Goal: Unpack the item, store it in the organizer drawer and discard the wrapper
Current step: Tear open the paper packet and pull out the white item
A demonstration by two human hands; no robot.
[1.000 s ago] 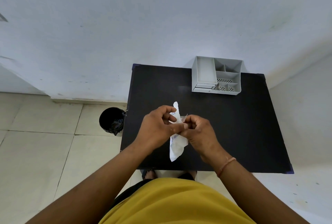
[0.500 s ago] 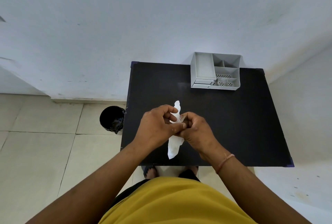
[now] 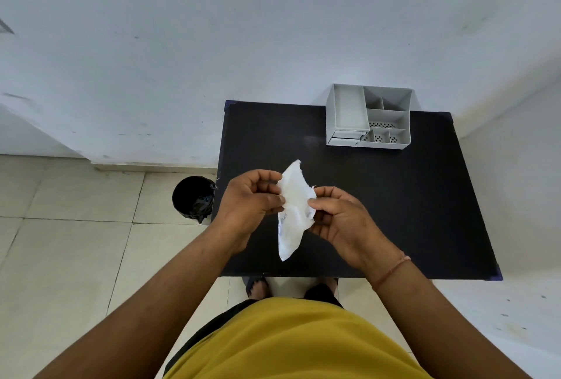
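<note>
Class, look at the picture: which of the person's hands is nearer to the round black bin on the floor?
Left. The left hand holds the white paper wrapper on the side toward the round black bin; the right hand holds the wrapper's far side, farther from it.

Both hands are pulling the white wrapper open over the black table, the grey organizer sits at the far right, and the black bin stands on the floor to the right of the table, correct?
Not quite. The head view shows the black round bin on the floor left of the black table, not right. The rest holds: left hand and right hand hold the white crinkled wrapper; the grey plastic organizer sits far right.
</note>
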